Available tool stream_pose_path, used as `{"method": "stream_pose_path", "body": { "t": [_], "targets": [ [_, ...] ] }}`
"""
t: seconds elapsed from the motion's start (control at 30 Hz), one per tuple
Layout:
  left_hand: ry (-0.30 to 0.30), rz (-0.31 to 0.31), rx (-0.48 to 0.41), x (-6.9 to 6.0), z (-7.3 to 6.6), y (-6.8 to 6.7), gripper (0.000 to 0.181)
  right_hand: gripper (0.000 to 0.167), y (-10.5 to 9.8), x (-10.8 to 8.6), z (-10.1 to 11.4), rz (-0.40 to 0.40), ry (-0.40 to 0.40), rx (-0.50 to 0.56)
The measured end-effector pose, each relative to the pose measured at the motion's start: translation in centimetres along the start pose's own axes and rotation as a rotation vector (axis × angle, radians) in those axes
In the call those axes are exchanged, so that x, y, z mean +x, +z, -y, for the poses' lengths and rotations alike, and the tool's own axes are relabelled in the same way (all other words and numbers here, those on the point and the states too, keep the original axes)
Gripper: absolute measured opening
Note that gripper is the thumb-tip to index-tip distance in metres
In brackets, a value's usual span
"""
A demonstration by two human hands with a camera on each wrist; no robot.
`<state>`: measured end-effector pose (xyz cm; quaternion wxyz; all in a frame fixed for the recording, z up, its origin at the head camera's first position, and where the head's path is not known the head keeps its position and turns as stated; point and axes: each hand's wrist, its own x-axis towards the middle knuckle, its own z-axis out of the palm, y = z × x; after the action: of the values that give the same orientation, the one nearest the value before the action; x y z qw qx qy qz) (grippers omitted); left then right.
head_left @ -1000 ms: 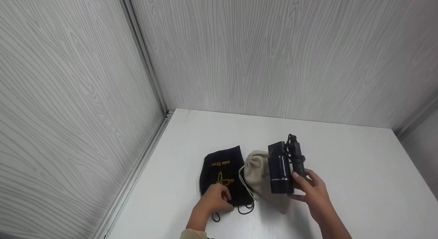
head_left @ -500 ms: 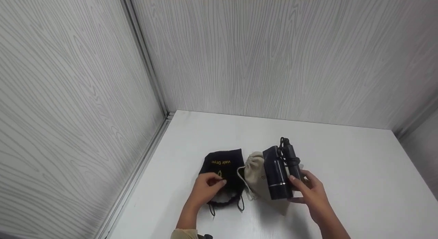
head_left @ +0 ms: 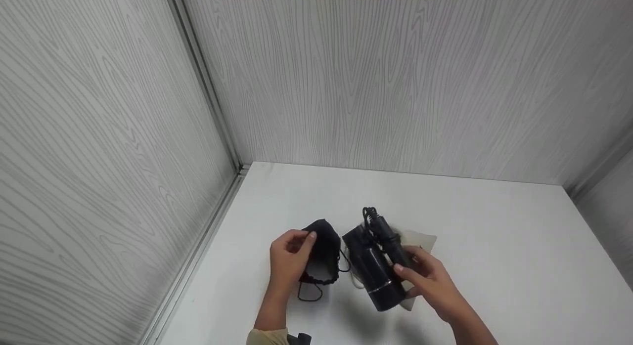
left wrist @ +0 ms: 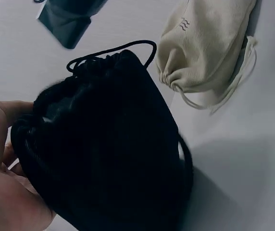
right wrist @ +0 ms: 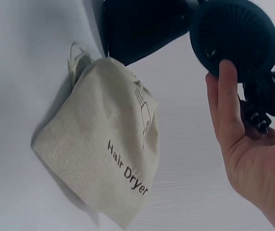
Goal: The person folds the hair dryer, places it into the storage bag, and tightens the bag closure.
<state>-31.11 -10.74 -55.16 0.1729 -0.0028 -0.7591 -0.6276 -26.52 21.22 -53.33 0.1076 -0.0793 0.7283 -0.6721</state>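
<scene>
In the head view my left hand (head_left: 287, 258) pinches the edge of a black drawstring pouch (head_left: 324, 243), lifted and tilted with its mouth toward me. Black cord loops hang from the pouch. My right hand (head_left: 430, 280) grips a dark folding hair dryer (head_left: 371, 263) by its folded handle, with the cord wound round it. The dryer is held just right of the pouch, apart from it. Beneath the dryer lies a beige drawstring pouch (head_left: 420, 241), partly hidden; the right wrist view shows "Hair Dryer" printed on this beige pouch (right wrist: 99, 139). The dryer's round vented end (right wrist: 236, 38) shows there too.
The white tabletop (head_left: 494, 246) extends around both hands. Grey wood-grain panels stand at the back (head_left: 376, 78) and left (head_left: 109, 137), with another at the right edge. A small dark object (head_left: 299, 339) sits by the left cuff.
My left hand has taken the black pouch by its edge and raised it, so its mouth now gapes. My right hand has brought the hair dryer leftward and tilted it toward the pouch.
</scene>
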Motion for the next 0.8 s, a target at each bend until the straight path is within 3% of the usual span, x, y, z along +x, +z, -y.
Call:
{"method": "stream_pose_path", "body": {
  "t": [0.2,0.43,0.57,0.8],
  "targets": [
    [0.006,-0.009,-0.007,-0.2,-0.6,1.3,0.009,0.045,1.4,0.2,-0.4,0.139,-0.045,0.027],
    [0.003,0.035,0.012,-0.5,-1.1,2.2,0.007,0.043,2.7,0.5,-1.3,0.156,-0.08,0.016],
    [0.002,0.043,0.024,-0.8,-1.2,2.4,0.007,0.046,3.1,0.2,-1.5,0.141,-0.094,-0.078],
    [0.02,0.038,0.05,-0.8,-1.6,2.2,0.006,0.046,3.5,0.2,-1.7,0.087,-0.15,-0.346]
  ]
}}
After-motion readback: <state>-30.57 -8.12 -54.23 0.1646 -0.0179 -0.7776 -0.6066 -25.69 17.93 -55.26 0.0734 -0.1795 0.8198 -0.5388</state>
